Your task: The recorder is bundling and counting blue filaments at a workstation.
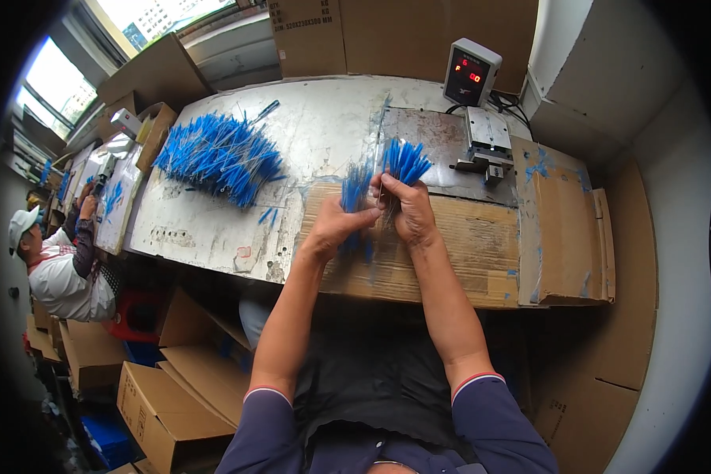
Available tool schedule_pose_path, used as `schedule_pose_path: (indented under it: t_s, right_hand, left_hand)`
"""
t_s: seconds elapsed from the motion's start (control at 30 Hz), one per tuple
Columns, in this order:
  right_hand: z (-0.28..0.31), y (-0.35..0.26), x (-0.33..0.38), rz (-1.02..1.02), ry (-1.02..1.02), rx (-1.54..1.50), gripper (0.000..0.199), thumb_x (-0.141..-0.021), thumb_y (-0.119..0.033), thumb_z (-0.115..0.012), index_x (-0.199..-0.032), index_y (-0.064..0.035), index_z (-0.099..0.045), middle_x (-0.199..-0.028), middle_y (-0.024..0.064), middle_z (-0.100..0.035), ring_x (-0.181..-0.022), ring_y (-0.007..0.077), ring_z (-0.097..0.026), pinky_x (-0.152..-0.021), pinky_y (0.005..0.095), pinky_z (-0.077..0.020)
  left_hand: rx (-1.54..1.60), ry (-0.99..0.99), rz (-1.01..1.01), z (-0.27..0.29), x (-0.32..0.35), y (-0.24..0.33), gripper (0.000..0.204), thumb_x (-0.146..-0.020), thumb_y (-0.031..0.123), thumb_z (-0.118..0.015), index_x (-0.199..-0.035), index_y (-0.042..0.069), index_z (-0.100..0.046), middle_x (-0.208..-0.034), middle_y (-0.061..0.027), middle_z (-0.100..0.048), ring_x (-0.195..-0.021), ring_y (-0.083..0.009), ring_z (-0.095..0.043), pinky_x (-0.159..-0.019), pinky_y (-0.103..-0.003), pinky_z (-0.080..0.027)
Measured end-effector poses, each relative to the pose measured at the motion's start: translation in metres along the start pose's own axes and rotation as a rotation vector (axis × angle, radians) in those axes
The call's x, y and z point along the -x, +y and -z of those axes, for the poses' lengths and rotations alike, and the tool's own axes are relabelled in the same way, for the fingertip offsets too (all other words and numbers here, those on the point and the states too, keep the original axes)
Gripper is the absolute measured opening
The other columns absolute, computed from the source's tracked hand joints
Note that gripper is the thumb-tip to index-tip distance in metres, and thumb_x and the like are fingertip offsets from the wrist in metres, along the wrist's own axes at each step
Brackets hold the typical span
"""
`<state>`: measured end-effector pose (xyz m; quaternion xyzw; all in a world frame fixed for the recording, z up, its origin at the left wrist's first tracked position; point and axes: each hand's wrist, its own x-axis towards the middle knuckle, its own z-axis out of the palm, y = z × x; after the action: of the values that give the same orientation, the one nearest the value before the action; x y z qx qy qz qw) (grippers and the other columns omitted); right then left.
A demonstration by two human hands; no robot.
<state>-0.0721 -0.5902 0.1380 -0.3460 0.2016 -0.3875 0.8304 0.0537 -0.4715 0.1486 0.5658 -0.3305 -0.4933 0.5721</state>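
My right hand [412, 212] is closed around a bundle of thin pale wires with blue ends [405, 160], the blue ends pointing up and fanning out. Beside it, my left hand [341, 224] grips a second bundle of the same blue-ended wires [357, 186], which is blurred by motion. The two hands are close together above a wooden board [450, 249] at the front of the workbench. To the left lies a large heap of blue-ended wires [220, 159], with a few loose blue pieces [268, 215] near its lower right edge.
A digital display box [472, 73] stands at the back right, near a metal fixture [487, 138] on a metal plate. Flattened cardboard [569, 237] covers the bench's right end. Open cartons [182, 407] stand on the floor at left. A co-worker [67, 265] works at another table.
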Motion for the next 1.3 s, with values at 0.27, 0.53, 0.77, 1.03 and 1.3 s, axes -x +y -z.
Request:
schedule_pose_path:
  t_s: [0.27,0.53,0.77,1.03,1.3]
  right_hand:
    - [-0.002,-0.004,0.006,-0.042,-0.082,0.034,0.02,-0.092,-0.012,-0.075,-0.108,-0.0024,-0.069,-0.078,0.0026,-0.064,-0.063,0.0114,-0.06,-0.051,0.0252,-0.0451]
    - [-0.007,-0.001,0.006,-0.098,-0.084,0.177,0.024,-0.085,-0.002,-0.079,-0.108,0.0023,-0.071,-0.071,-0.0014,-0.061,-0.051,0.0062,-0.049,-0.045,0.0219,-0.0346]
    - [-0.022,0.01,0.01,-0.058,-0.127,0.177,0.028,-0.083,-0.002,-0.083,-0.109,0.0018,-0.073,-0.076,0.0003,-0.068,-0.056,0.0072,-0.055,-0.049,0.0208,-0.0395]
    - [0.003,0.014,-0.005,0.127,-0.075,-0.116,0.02,-0.087,-0.006,-0.082,-0.105,-0.0007,-0.073,-0.084,0.0059,-0.07,-0.071,0.0151,-0.062,-0.057,0.0305,-0.0465]
    - [0.015,-0.003,-0.009,0.198,0.061,-0.253,0.014,-0.091,-0.006,-0.078,-0.103,-0.0029,-0.073,-0.097,0.0116,-0.076,-0.088,0.0211,-0.072,-0.069,0.0325,-0.0593]
  left_hand:
    - [0.366,0.11,-0.107,0.019,-0.01,-0.017,0.03,-0.093,0.015,-0.077,-0.117,0.003,-0.064,-0.09,-0.0082,-0.07,-0.076,-0.0163,-0.067,-0.072,-0.03,-0.055]
    - [0.989,0.016,-0.184,0.044,-0.028,-0.042,0.019,-0.097,0.002,-0.067,-0.115,0.006,-0.062,-0.109,-0.0128,-0.069,-0.091,-0.022,-0.07,-0.085,-0.036,-0.061]
    - [1.002,0.09,-0.178,0.026,-0.034,-0.039,0.016,-0.098,0.003,-0.067,-0.113,0.003,-0.061,-0.102,-0.0123,-0.071,-0.087,-0.0205,-0.071,-0.081,-0.034,-0.062]
    - [0.982,0.123,-0.181,0.016,-0.029,-0.035,0.014,-0.095,0.006,-0.072,-0.107,0.004,-0.066,-0.093,-0.0097,-0.071,-0.078,-0.0155,-0.069,-0.07,-0.029,-0.059]
    - [0.8,0.233,-0.248,0.015,-0.02,-0.03,0.019,-0.094,0.005,-0.072,-0.111,0.003,-0.064,-0.093,-0.01,-0.07,-0.076,-0.0154,-0.067,-0.071,-0.029,-0.057]
